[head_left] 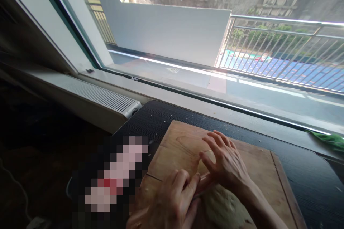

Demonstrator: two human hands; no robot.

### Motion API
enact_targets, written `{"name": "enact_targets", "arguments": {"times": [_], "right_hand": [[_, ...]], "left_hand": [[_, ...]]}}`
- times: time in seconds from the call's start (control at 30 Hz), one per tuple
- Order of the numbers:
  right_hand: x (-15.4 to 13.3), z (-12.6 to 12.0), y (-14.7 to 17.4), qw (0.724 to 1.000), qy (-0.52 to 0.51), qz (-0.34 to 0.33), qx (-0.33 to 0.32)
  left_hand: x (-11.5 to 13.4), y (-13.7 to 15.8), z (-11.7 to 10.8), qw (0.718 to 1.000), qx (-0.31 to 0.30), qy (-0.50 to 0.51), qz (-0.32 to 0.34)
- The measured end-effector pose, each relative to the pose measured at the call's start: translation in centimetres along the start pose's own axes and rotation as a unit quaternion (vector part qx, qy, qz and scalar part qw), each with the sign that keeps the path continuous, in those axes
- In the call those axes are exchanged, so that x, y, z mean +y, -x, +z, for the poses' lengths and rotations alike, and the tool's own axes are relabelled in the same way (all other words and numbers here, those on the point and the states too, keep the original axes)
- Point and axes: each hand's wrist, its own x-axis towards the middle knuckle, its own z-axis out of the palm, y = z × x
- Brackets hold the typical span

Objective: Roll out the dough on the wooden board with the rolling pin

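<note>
My left hand [176,193] is closed, its fingers bent over one end of what looks like a thin wooden rolling pin [205,181]. The pin's other end passes under the palm of my right hand [228,161]. That hand is open, fingers spread and curved above a small pale disc of dough [210,157], partly hidden by them. Just below my right wrist sits a larger rounded lump of dough [225,207]. All of these are on a wooden cutting board [172,146]; the blurred left hand hides part of its near side.
The board lies on a dark table [158,114] with white specks on it. Left of the board is a pixelated patch [120,171]. A white radiator [107,96] and a window sill [172,94] border the table. Something green [328,141] lies at the right.
</note>
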Motion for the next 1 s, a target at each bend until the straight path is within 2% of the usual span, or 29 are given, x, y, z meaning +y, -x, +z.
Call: {"name": "enact_targets", "arguments": {"times": [0.07,0.13,0.2,0.27,0.33,0.43,0.5,0.57,0.63,0.7,0.77,0.9,1.0], "right_hand": [[-0.1,-0.2,-0.4,1.000,-0.002,-0.002,-0.005],[-0.4,0.2,-2.3,1.000,0.002,0.004,-0.015],[-0.6,0.8,-4.2,0.999,0.000,0.006,-0.033],[-0.6,1.0,-4.8,1.000,-0.007,0.000,-0.028],[-0.4,0.8,-3.6,1.000,-0.017,-0.005,-0.004],[0.0,0.0,0.2,0.998,-0.052,0.007,0.038],[0.2,-0.8,2.6,0.997,-0.074,0.011,0.027],[0.6,-1.8,4.3,0.996,-0.087,0.020,-0.007],[1.3,-2.7,5.5,0.996,-0.077,0.040,-0.020],[2.6,-3.2,6.6,0.996,-0.044,0.079,0.001],[4.2,-3.4,7.6,0.991,-0.012,0.133,0.024],[6.3,-3.2,8.7,0.977,-0.016,0.213,0.023],[6.4,-3.2,8.5,0.972,-0.035,0.232,0.021]], "left_hand": [[0.2,-0.5,-0.3,1.000,-0.008,0.007,-0.018],[-0.1,-1.6,-1.2,0.998,-0.039,0.029,-0.043],[-0.5,-2.3,-2.0,0.996,-0.067,0.033,-0.049],[-1.2,-1.9,-2.3,0.996,-0.076,0.012,-0.046],[-1.8,-0.5,-2.2,0.996,-0.074,-0.019,-0.042],[-2.0,1.8,-2.0,0.995,-0.070,-0.059,-0.047],[-1.3,1.9,-2.7,0.993,-0.076,-0.072,-0.057],[0.1,0.5,-3.6,0.992,-0.090,-0.080,-0.042],[1.5,-1.8,-4.2,0.991,-0.094,-0.093,0.026],[2.4,-4.4,-3.9,0.986,-0.104,-0.087,0.100],[2.8,-7.0,-2.8,0.984,-0.109,-0.061,0.124],[2.2,-12.0,0.5,0.994,-0.026,-0.075,0.069],[1.9,-14.8,2.4,0.995,-0.010,-0.101,0.019]]}}
